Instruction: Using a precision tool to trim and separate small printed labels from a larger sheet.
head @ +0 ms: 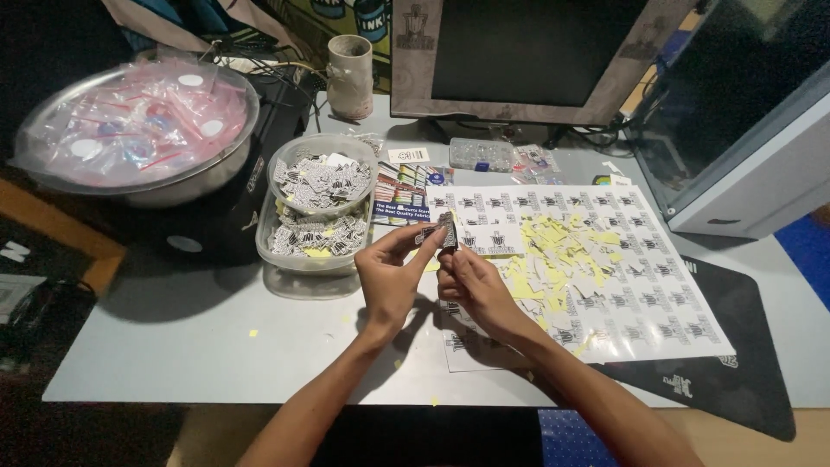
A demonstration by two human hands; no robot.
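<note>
Left hand point(391, 275) and right hand point(471, 281) meet over the table point(173, 346), pinching a sticker point(445, 232) between them. Sticker sheet point(622, 277) lies right of the hands. Plastic tub point(313, 227) sits just left; metal bowl point(138, 130) farther left; monitor point(519, 56) behind.

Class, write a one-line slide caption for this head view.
Both hands, left and right, pinch one small sticker above a printed sticker sheet.

One head-worn camera looks steeply down from the desk's point(216, 346) near edge, close, perhaps tilted slightly.
</note>
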